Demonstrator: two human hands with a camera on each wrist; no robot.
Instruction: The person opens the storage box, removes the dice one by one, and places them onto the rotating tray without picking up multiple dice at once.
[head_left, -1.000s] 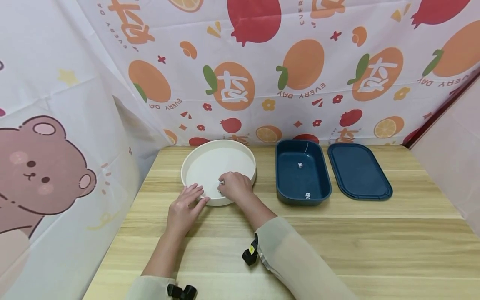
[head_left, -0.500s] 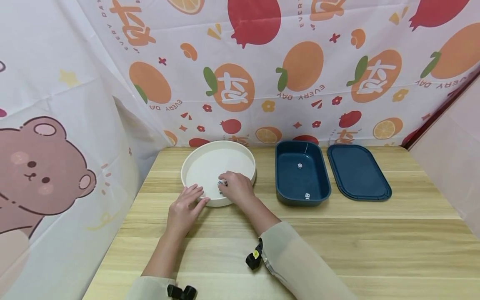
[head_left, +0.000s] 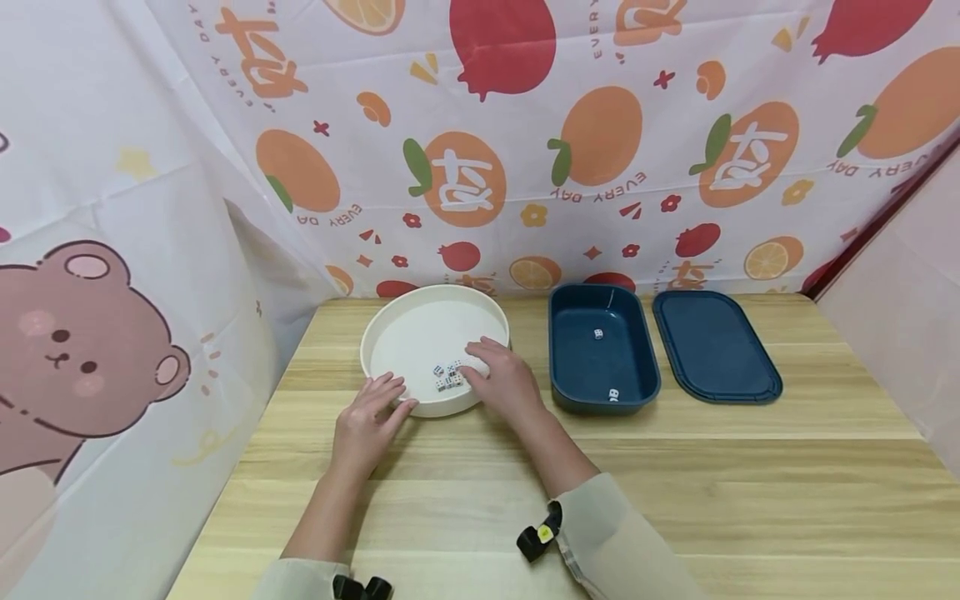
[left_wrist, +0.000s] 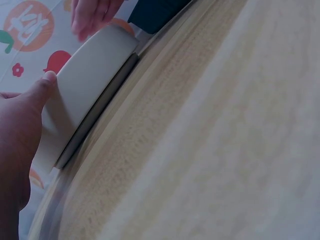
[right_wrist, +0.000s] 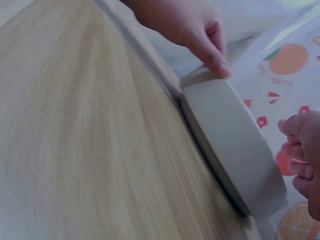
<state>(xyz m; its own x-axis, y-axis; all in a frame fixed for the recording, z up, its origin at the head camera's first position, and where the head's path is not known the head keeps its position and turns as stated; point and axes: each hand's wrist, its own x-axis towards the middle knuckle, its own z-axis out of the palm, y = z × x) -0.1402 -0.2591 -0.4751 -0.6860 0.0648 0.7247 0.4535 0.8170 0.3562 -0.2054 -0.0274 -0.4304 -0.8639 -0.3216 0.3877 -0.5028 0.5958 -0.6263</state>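
Observation:
Several white dice (head_left: 449,378) lie in a loose cluster inside the round cream tray (head_left: 420,333), toward its front. My left hand (head_left: 366,423) rests on the tray's front-left rim, its fingers relaxed over the edge; in the left wrist view the thumb (left_wrist: 46,82) touches the top of the tray wall. Over the tray's right front side hovers my right hand (head_left: 507,385), thumb and fingers apart beside the dice cluster. Loosely bent fingers (right_wrist: 298,150) with nothing visible between them appear in the right wrist view.
To the right of the tray stands a dark blue rectangular box (head_left: 558,367) with two dice (head_left: 598,334) in it. Its matching flat lid (head_left: 716,346) lies farther right on the wooden table (head_left: 675,500). A fruit-printed cloth (head_left: 525,150) hangs behind.
My right hand has drawn back to the right and its fingers have spread, leaving the dice cluster exposed in the tray. The left hand has stayed at the rim.

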